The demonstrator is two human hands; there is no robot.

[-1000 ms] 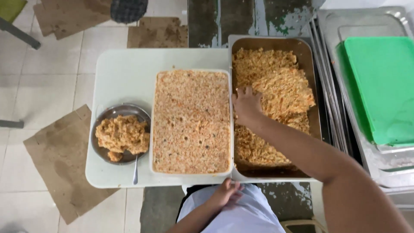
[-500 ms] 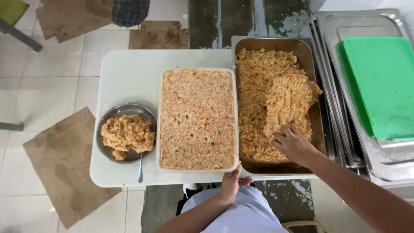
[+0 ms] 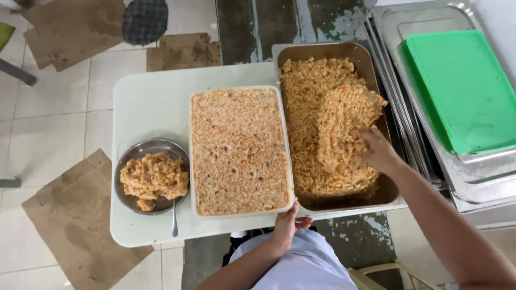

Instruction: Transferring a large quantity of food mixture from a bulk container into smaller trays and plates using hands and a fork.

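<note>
1. Nearest the camera, at six o'clock, the left hand (image 3: 286, 226) is seen curled over the near rim of the white rectangular tray (image 3: 239, 152), its fingers pressed together against the edge.
2. The white rectangular tray is laid on the pale table (image 3: 153, 96) and is filled level with an orange-flecked rice mixture.
3. At four o'clock, the right hand (image 3: 378, 151) is placed inside the metal pan (image 3: 333, 124), just beside the tray on its right. A slab of crumbly fried mixture (image 3: 344, 126) is lifted on edge by the spread fingers, which are held under and behind it.
4. The rest of the pan is covered by the same brown mixture.
5. At nine o'clock, a round metal bowl (image 3: 153, 177) holding a clump of the mixture is set on the table, with a spoon handle (image 3: 174, 220) beneath it.
6. At two o'clock, a green board (image 3: 462, 88) is rested on stacked steel trays (image 3: 430, 16).
7. Farthest off, cardboard sheets (image 3: 183, 51) are spread on the tiled floor.
</note>
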